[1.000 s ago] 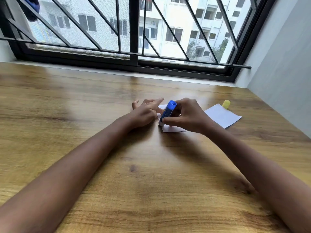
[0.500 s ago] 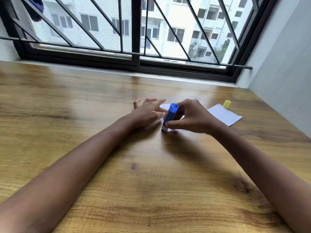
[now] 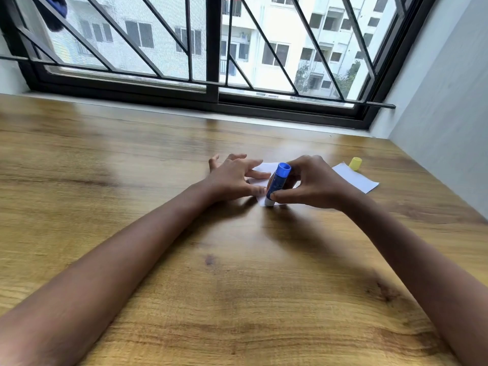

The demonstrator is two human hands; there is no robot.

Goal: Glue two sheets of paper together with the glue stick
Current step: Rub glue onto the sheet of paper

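Forearms (image 3: 126,262) reached in from the near edge over the wooden counter (image 3: 237,307), converging toward the middle. At L, the left hand (image 3: 232,180) lay w/ fingers spread and fairly straight, fingertips pressing on a white sheet (image 3: 266,167) with nothing gripped. Just beside it, the right hand (image 3: 314,186) had thumb and fingers curled round the glue stick (image 3: 277,180), which stood tilted, blue end up, pale end down on the sheet's near edge. Most of that sheet was hidden under both hands. Further R, apart from the hands, a second sheet (image 3: 357,178) lay flat on the counter, w/ a small yellow cap (image 3: 355,163) at its far corner; touching or just beside, couldn't tell. Beyond, a black-framed window (image 3: 212,48) w/ diagonal bars ran along the counter's far edge. A grey wall (image 3: 449,107) stood at R.
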